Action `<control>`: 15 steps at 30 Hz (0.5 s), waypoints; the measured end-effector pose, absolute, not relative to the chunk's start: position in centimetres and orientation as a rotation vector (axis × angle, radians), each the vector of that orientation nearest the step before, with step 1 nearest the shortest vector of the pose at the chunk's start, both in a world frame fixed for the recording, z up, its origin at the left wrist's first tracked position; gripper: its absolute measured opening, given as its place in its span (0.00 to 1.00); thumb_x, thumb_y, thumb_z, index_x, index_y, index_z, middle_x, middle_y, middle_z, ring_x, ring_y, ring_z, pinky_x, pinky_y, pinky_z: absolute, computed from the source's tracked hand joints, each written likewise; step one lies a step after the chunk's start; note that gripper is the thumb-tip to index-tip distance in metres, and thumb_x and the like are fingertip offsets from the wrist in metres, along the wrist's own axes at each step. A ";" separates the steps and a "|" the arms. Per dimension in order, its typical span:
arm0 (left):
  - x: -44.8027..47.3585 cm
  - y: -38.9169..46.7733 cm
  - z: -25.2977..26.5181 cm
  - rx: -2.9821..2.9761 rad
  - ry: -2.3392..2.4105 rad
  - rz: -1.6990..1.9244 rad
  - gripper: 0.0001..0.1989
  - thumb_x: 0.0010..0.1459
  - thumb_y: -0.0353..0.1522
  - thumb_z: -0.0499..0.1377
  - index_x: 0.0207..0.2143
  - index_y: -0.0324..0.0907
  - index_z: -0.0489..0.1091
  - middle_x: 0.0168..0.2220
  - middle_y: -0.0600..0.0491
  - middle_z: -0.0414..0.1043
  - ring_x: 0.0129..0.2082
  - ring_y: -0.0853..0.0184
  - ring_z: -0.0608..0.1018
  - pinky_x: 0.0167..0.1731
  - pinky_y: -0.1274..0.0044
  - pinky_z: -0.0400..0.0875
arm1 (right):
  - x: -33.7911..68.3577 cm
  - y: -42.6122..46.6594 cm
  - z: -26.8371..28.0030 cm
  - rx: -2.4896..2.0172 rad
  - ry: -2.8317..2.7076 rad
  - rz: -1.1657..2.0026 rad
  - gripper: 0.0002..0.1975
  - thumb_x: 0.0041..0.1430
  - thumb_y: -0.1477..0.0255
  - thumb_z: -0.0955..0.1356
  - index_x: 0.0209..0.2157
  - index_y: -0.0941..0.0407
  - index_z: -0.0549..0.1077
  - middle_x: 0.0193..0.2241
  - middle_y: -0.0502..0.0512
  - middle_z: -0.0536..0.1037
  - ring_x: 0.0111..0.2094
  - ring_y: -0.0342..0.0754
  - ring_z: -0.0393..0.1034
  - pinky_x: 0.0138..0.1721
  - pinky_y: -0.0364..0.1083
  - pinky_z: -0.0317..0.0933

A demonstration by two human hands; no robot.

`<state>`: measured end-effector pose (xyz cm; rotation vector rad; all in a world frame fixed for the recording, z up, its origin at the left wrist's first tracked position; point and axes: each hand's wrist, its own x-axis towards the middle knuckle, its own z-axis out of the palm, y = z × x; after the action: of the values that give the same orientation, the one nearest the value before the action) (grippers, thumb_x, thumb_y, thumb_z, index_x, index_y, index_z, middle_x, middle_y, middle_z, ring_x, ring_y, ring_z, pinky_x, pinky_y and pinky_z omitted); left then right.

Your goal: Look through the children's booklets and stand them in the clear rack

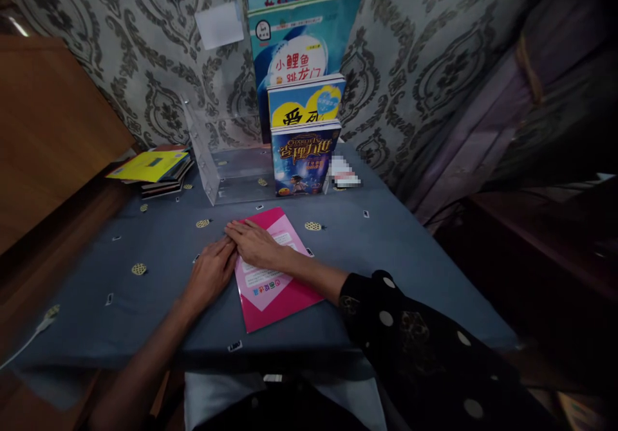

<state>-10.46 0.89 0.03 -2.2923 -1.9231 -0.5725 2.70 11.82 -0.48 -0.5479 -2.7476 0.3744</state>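
A pink book (280,289) lies flat on the blue-grey tablecloth (159,251) in front of me. My right hand (253,241) rests palm down on its upper left part, fingers together and stretched out. My left hand (211,273) lies flat on the cloth, touching the book's left edge, just beside the right hand. Neither hand grips anything.
A clear acrylic stand (226,161) at the back holds several upright books, a dark blue one (302,157) in front. A stack of books with a yellow cover (154,167) lies back left. A wooden panel (43,128) stands left, patterned wallpaper behind. A white cable (29,341) runs at left.
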 end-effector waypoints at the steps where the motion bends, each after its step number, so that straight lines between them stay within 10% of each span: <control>1: -10.5 0.9 0.0 -2.293 -1.927 -0.576 0.19 0.69 0.35 0.47 0.56 0.41 0.70 0.58 0.43 0.72 0.57 0.54 0.75 0.54 0.60 0.72 | 2.9 11.7 -0.4 -0.570 -2.744 0.360 0.25 0.65 0.78 0.61 0.63 0.66 0.62 0.64 0.68 0.65 0.67 0.55 0.56 0.68 0.56 0.49; 15: -10.6 0.7 0.4 -2.288 -2.003 -0.511 0.21 0.68 0.35 0.49 0.58 0.39 0.70 0.60 0.44 0.71 0.60 0.55 0.73 0.57 0.60 0.71 | 7.7 13.5 -0.1 -1.010 -2.644 0.328 0.29 0.68 0.60 0.62 0.64 0.63 0.62 0.67 0.69 0.60 0.70 0.58 0.50 0.69 0.61 0.42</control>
<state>-10.64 0.72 0.37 -2.2877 -2.0030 -0.5109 7.70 13.50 -0.07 -1.0101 -2.6444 0.3277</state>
